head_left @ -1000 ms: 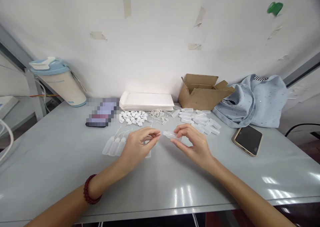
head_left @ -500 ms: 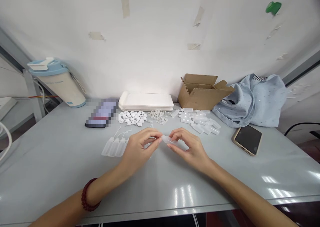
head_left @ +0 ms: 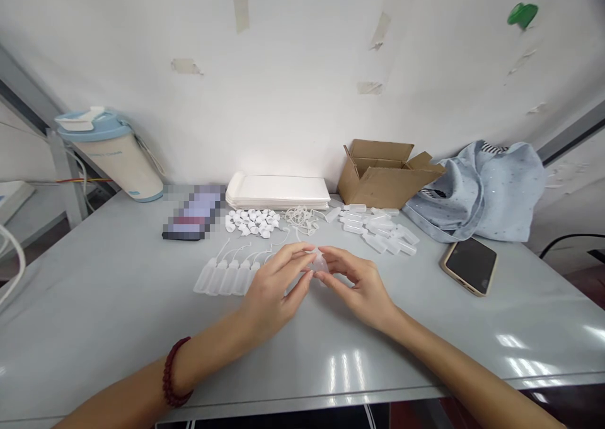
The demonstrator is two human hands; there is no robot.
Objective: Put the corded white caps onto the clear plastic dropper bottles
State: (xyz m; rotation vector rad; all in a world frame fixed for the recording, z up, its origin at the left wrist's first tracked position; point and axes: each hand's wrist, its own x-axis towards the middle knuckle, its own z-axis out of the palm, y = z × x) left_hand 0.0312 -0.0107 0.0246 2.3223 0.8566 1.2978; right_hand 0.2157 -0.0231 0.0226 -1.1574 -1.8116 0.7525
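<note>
A small translucent plastic bottle [head_left: 320,264] is between the fingertips of both hands, above the tabletop. My left hand [head_left: 278,284] reaches it from the left with bent fingers and thumb, and my right hand [head_left: 362,285] pinches it from the right. The fingers hide much of it. Beside my left hand lies a row of similar bottles [head_left: 220,278] with thin white cords at their necks; my hand covers the row's right end. Beyond my hands are a heap of white caps [head_left: 253,221], a tangle of white cords [head_left: 302,218] and a pile of loose bottles [head_left: 378,227].
White padded envelopes [head_left: 278,193] lie stacked against the wall, beside an open cardboard box [head_left: 385,183]. A blue cloth bag [head_left: 496,193] and a phone [head_left: 470,265] are at right. A tumbler [head_left: 118,161] and another, partly pixelated phone [head_left: 193,213] stand and lie at left.
The bottle has turned from lying nearly level to more upright between the fingers. My left hand has moved slightly right, and more of the bottle row shows.
</note>
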